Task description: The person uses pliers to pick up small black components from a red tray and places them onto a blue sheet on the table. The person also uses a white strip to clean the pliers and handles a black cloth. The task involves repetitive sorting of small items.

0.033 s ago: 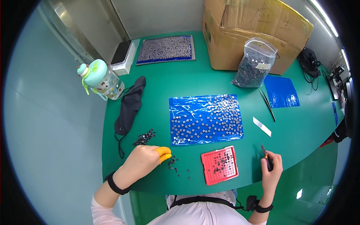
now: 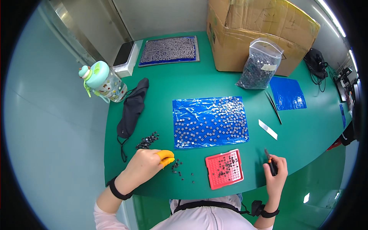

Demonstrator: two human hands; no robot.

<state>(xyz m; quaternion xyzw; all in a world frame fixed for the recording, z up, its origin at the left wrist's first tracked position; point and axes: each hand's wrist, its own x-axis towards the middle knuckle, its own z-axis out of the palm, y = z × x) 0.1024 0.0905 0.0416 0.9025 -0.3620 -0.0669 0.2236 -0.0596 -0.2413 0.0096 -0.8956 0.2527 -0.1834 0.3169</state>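
Observation:
My left hand (image 2: 142,165) is closed near the table's front left, its yellow-covered fingertips (image 2: 166,157) pinched together; whatever they hold, if anything, is hidden. Beside it lie a heap of small black pieces (image 2: 147,141) and several scattered black pieces (image 2: 176,166). At the front right, my right hand (image 2: 278,174) grips small pliers (image 2: 273,167) with black and orange handles, their tip pointing away from me. Between my hands sits a red tray (image 2: 211,180) with rows of round pits and dark pieces in some of them. Behind the tray, small grey square pieces cover much of a blue sheet (image 2: 191,107).
Tweezers (image 2: 273,107), a white strip (image 2: 268,129) and another blue sheet (image 2: 288,94) lie to the right. A bag of dark pieces (image 2: 260,65) leans against a cardboard box (image 2: 245,42). A bottle (image 2: 105,82), black cloth (image 2: 133,107) and filled panel (image 2: 168,50) stand left and behind.
The pliers in my right hand have shifted slightly left and turned a little, and my right fingers have moved on the handles. My left hand has barely moved.

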